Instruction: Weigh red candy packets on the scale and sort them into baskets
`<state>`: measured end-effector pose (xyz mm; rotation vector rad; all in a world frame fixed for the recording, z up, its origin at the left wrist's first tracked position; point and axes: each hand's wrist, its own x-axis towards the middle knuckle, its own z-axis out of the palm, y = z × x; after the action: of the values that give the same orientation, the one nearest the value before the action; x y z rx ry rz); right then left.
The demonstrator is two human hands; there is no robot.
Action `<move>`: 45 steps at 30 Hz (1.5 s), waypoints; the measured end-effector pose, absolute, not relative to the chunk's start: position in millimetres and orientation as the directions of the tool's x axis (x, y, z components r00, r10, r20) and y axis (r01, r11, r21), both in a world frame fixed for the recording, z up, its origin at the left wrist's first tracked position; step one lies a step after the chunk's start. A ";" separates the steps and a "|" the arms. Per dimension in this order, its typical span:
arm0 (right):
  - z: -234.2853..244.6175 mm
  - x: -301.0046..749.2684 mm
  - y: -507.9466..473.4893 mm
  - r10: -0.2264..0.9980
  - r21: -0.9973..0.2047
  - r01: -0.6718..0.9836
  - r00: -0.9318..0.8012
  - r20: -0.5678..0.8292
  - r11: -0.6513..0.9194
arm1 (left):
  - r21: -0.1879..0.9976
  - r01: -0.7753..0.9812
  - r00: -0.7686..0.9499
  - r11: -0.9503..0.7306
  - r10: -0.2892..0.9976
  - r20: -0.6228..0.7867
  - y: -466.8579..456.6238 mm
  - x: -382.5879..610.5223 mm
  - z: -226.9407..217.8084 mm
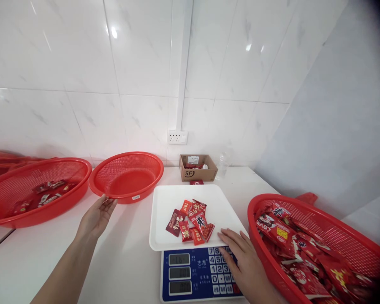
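Observation:
A digital scale [190, 272] with a blue keypad panel carries a white tray [164, 211] holding several red snack packets [191, 221]. My right hand [242, 261] lies flat, fingers apart, over the keypad and the tray's near right corner, holding nothing. My left hand [96, 217] reaches to the rim of an empty red mesh basket [128, 175], fingertips touching its near left edge, not gripping it. A red basket [319, 249] full of red packets stands just right of my right hand.
At the left stands another red basket [34, 190] with a few packets. A small cardboard box [198, 167] and a clear bottle [222, 164] stand by the tiled wall under a socket [177, 137]. The white table meets walls behind and at right.

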<state>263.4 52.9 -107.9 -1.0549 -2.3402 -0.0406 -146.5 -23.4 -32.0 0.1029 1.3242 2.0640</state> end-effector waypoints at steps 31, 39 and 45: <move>-47.1 205.7 51.4 0.773 -0.582 0.560 -0.601 0.204 0.589 | 0.492 0.824 0.188 -0.282 0.954 0.232 -3.8 12.2 -31.6; -42.2 197.7 56.0 0.801 -0.645 0.531 -0.556 0.223 0.549 | 0.508 0.828 0.132 -0.238 0.963 0.235 2.0 17.1 -36.1; -45.2 200.6 57.3 0.808 -0.693 0.483 -0.532 0.253 0.535 | 0.515 0.811 0.144 -0.278 0.947 0.286 5.6 16.3 -40.6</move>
<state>200.6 57.3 -45.2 -1.0424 -2.2125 0.7576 16.3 5.6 -40.6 2.1826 1.7207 0.8353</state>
